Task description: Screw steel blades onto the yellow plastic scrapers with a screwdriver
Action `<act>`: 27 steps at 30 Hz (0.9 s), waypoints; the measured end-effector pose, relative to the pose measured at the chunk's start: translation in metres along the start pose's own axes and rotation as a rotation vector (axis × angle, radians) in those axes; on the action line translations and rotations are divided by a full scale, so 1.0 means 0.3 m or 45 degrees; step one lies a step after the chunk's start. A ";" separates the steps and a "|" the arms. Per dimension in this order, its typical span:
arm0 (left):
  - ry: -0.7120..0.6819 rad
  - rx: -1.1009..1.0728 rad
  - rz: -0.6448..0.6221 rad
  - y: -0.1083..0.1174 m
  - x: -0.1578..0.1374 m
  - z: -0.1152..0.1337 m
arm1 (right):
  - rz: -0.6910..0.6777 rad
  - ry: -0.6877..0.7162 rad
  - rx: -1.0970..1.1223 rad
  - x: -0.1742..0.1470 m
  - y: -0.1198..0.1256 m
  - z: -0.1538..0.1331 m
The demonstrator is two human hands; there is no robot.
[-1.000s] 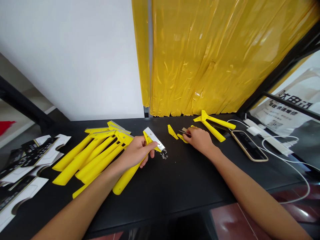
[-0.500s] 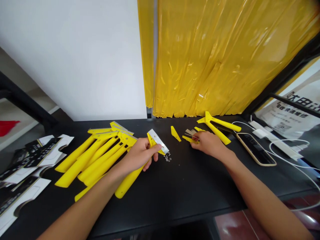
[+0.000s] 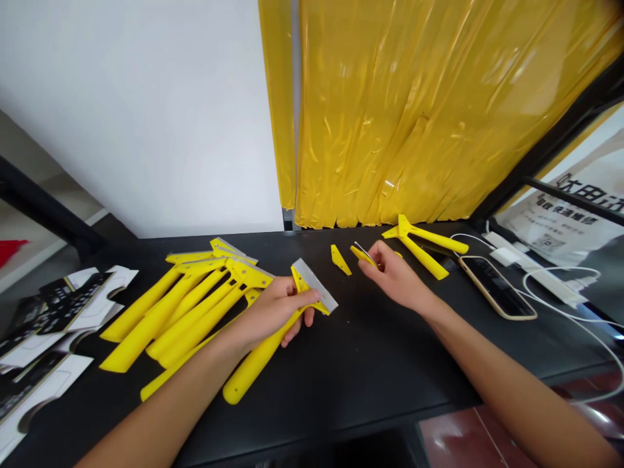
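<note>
My left hand (image 3: pixel 283 309) is closed on a yellow-handled scraper (image 3: pixel 258 361), its thumb pressing the head. A flat silver blade (image 3: pixel 319 286) lies across that head. In my right hand (image 3: pixel 392 273), fingers pinched, is a small yellow plate (image 3: pixel 362 253) with a thin metal piece (image 3: pixel 363 251) along it; which of them the fingers grip is partly hidden. Another small yellow plate (image 3: pixel 340 260) lies on the black table between my hands. Beyond my right hand rest yellow scraper handles (image 3: pixel 424 250).
Several yellow scrapers (image 3: pixel 195 299) lie fanned out left of my left hand. Printed black-and-white cards (image 3: pixel 63 318) are heaped at the far left. A phone (image 3: pixel 497 289), a white power strip (image 3: pixel 541 270) and white cables occupy the right side. Yellow plastic sheeting (image 3: pixel 370 130) hangs behind the table.
My right hand has risen slightly with the small yellow plate. The scraper in my left hand has tilted, and the small metal bits near its head are no longer visible.
</note>
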State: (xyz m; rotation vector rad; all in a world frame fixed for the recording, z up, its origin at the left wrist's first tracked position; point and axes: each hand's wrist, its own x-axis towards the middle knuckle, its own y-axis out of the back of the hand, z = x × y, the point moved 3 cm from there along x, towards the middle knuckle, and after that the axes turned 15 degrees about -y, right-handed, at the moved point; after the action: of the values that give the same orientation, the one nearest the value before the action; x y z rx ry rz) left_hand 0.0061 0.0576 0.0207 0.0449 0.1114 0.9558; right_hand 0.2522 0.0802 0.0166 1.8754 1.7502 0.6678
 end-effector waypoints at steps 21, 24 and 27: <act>0.041 0.087 -0.109 -0.043 0.015 -0.055 | -0.547 -0.071 0.519 -0.093 -0.155 -0.060; 0.044 0.101 -0.131 -0.046 0.015 -0.057 | -0.521 -0.067 0.472 -0.091 -0.151 -0.057; 0.024 0.093 -0.130 -0.047 0.016 -0.057 | -0.636 -0.164 0.622 -0.093 -0.157 -0.052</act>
State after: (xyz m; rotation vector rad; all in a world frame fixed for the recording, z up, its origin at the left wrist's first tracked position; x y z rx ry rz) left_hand 0.0182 0.0533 0.0022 0.0964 0.1647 0.8503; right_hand 0.2047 0.0557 -0.0025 1.5977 2.3135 -0.0758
